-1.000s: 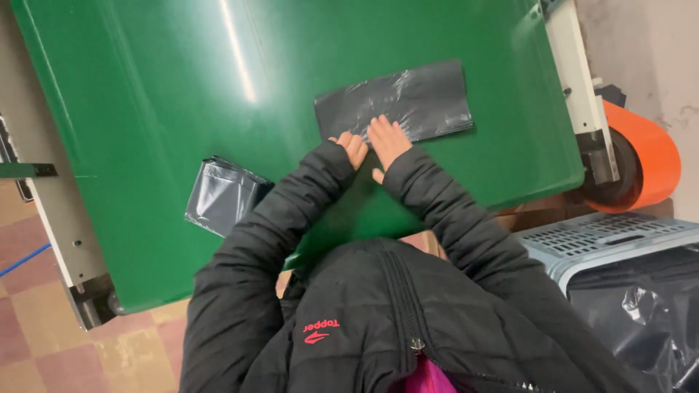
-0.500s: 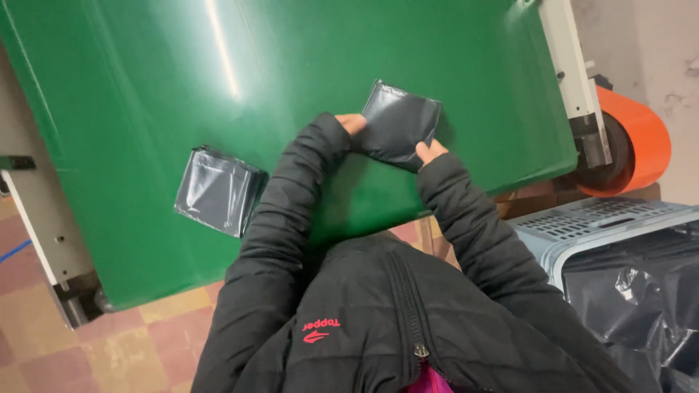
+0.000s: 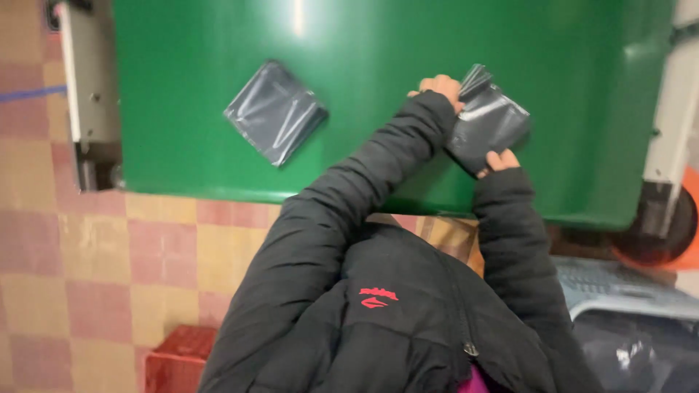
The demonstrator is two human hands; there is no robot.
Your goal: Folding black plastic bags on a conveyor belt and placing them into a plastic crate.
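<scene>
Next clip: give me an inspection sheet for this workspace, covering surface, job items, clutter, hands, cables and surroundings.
Surface: green table, glossy, with a light glare streak.
Job's things: dark grey plastic bag folded small, held at the table's right; second folded bag lying flat to the left, untouched.
Clutter: nothing seen on the table.
Hands: left hand grips the bag's upper edge; right hand grips its lower corner.
Cables: nothing seen.
Surroundings: checkered tile floor, red crate, grey crate, orange roll at right.
</scene>
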